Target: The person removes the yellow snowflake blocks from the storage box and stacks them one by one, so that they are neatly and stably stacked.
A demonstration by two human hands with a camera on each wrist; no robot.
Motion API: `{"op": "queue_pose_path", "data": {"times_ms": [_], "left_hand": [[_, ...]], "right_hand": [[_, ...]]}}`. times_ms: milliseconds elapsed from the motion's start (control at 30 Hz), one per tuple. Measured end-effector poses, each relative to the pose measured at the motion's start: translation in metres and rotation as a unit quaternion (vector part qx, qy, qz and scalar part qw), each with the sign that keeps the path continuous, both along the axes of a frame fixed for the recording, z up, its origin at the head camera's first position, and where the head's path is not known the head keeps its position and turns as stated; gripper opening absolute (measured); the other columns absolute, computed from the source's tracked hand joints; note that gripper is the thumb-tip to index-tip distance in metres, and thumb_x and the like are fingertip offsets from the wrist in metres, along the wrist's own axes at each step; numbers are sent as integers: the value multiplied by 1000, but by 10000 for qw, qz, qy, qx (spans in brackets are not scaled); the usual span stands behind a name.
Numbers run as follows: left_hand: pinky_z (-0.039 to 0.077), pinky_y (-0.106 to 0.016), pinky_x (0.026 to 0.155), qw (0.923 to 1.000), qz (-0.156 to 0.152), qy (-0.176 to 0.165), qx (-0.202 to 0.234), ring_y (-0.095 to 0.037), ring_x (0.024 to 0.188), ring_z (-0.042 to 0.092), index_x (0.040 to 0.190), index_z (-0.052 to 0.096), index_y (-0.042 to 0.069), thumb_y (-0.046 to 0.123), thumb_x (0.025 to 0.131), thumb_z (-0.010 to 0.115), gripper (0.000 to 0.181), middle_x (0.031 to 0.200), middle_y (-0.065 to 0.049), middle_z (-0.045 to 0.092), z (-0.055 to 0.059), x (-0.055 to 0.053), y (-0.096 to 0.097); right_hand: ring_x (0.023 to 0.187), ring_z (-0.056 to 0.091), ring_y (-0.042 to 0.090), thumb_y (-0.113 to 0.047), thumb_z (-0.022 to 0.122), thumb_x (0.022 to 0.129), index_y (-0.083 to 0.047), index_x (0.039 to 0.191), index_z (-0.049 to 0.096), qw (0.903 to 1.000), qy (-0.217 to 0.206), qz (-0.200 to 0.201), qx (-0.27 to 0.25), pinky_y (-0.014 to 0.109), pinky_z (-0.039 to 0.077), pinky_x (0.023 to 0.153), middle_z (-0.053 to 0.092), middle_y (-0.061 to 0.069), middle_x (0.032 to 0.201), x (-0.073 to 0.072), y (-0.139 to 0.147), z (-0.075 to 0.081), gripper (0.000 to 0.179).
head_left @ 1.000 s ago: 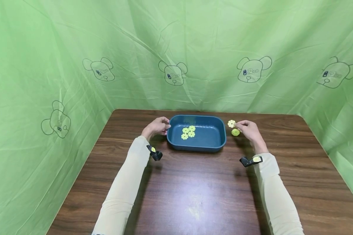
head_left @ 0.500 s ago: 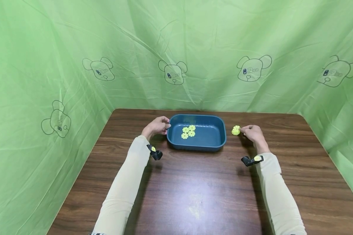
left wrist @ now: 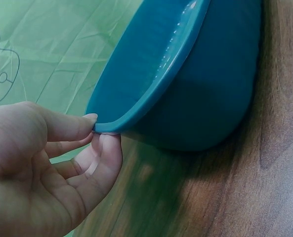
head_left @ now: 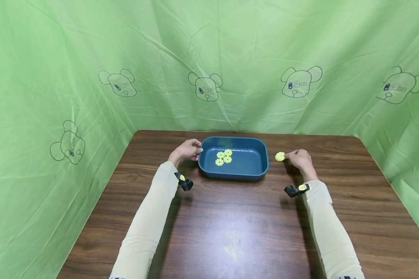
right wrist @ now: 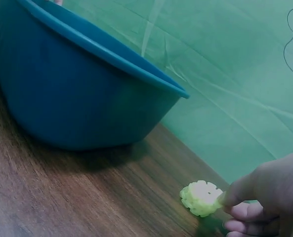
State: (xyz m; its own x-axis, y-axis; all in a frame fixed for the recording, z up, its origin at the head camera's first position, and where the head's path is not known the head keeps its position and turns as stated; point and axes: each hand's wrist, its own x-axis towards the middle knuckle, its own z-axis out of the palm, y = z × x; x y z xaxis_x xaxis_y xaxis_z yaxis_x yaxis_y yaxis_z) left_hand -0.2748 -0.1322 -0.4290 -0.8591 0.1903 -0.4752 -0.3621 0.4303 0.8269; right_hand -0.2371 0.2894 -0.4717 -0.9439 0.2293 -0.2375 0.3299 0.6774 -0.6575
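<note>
A dark blue plastic basin (head_left: 233,176) stands at the back of the table. My left hand (head_left: 186,150) pinches its left rim, thumb on the upper side and a finger beneath, as the left wrist view shows. Inside the basin lie several yellow flower-shaped discs (head_left: 219,162), flat and close together. To the right of the basin is a small pile of the same notched yellow discs (right wrist: 198,200). My right hand (head_left: 300,159) pinches the edge of the paler disc (right wrist: 205,190) on top of this pile. How many discs lie under it is hard to tell.
Brown wood-grain table (head_left: 209,224) spreads out in front of the basin, with a glare patch near the middle. A green cloth (head_left: 244,108) with bear outlines hangs behind and at the sides. Black wrist cameras (head_left: 185,182) sit on both cuffs.
My right hand has brought the pale flower disc from behind the pile down onto it, moving slightly right and nearer. The left hand and the basin have stayed put.
</note>
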Motion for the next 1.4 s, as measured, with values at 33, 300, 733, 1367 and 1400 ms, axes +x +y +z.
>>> {"op": "queue_pose_path", "data": {"times_ms": [33,300,733,1367,1400], "left_hand": [[54,-37,84,10000,2,-5,2,-17,72,54,129,44,5,7,97,53,34,97,-9,51,0,0,0],[55,-32,77,10000,-25,26,-1,-16,71,54,128,44,4,6,96,53,33,95,-8,51,-1,-1,-1],[54,-26,69,10000,-54,32,-19,-16,72,54,129,43,4,6,97,52,33,96,-9,51,-2,-1,0],[55,-32,78,10000,-70,29,-30,-16,72,53,127,44,4,7,97,53,32,91,-8,50,-1,-7,-1],[55,-33,79,10000,-70,21,-37,-16,72,53,127,44,4,7,97,53,32,90,-8,50,-2,-7,-1]], "right_hand": [[101,50,32,-29,59,91,4,104,66,10000,-13,-14,14,34,42,81,59,17,104,0,0,0,36],[101,50,33,-29,59,91,3,103,68,9999,-4,4,110,34,42,79,60,18,107,-2,-1,-1,36],[107,50,35,-30,54,93,3,110,64,9999,93,-78,-41,37,43,85,58,22,115,6,-5,8,39],[111,50,30,-40,51,95,-4,114,60,9953,900,101,-354,35,40,84,60,16,122,2,-25,47,42],[111,50,30,-39,51,94,-4,114,61,9949,920,122,-382,34,40,84,60,16,123,2,-28,48,41]]}}
